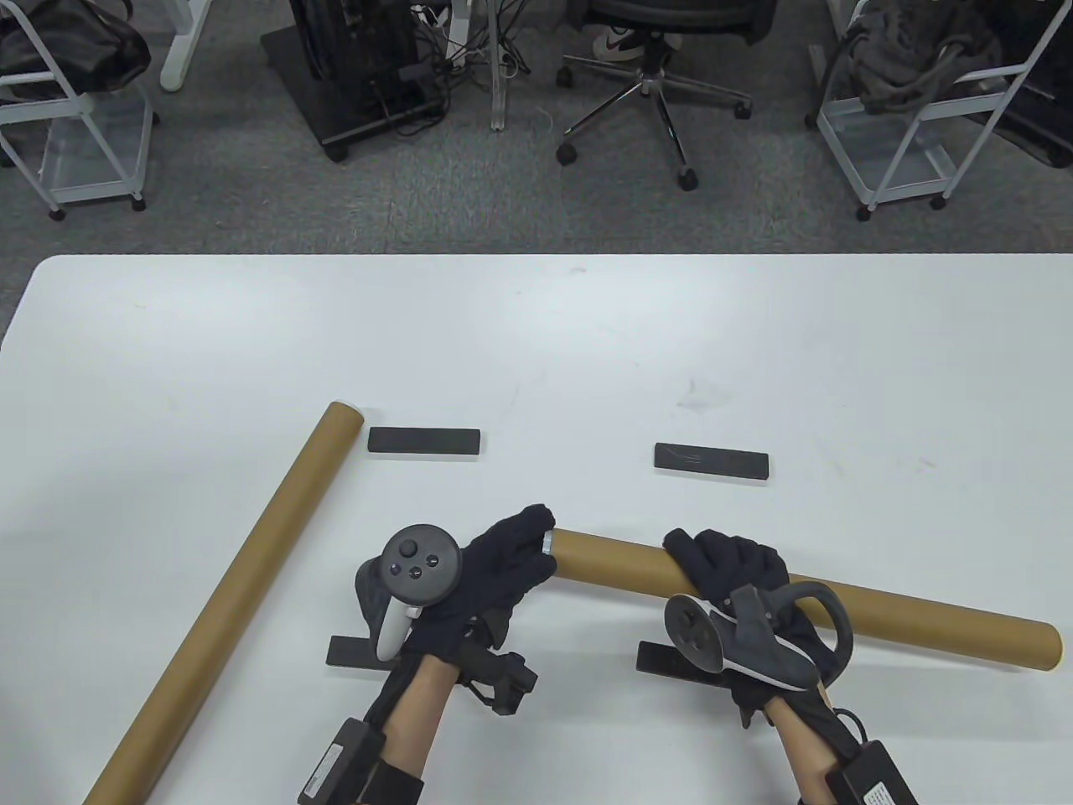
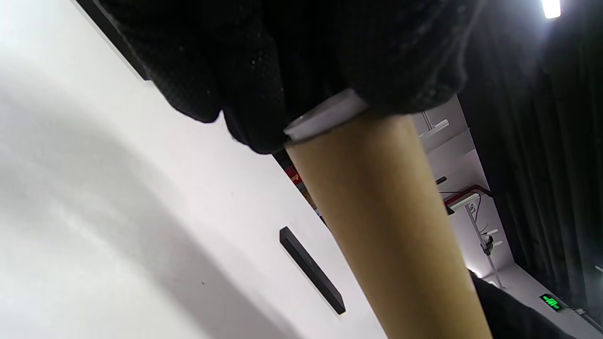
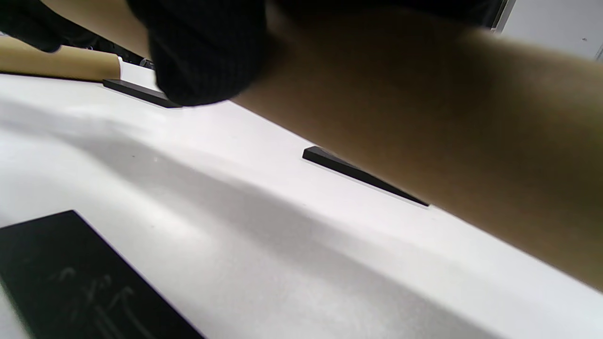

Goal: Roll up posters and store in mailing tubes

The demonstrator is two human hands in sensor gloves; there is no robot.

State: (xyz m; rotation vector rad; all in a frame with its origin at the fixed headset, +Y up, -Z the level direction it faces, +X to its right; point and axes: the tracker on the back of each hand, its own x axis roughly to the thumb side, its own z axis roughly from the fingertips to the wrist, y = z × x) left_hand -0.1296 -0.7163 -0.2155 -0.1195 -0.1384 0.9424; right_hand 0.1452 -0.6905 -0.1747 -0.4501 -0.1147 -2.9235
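A brown mailing tube (image 1: 922,620) runs from the table's centre front to the right; in the wrist views it hangs just above the white table (image 1: 587,352). My right hand (image 1: 725,562) grips it around its middle, fingers curled over the top. My left hand (image 1: 511,553) cups the tube's left end, fingers curled round a white end piece (image 1: 547,542) that shows as a narrow white band (image 2: 325,115) against the tube (image 2: 391,226). Cap or rolled poster, I cannot tell. A second, longer tube (image 1: 243,579) lies diagonally at the left, untouched.
Two flat black bars (image 1: 424,440) (image 1: 711,460) lie beyond the hands, and two more (image 1: 352,652) (image 1: 662,658) sit partly under my wrists. Past the table's far edge stand an office chair (image 1: 654,75) and wire carts (image 1: 914,126).
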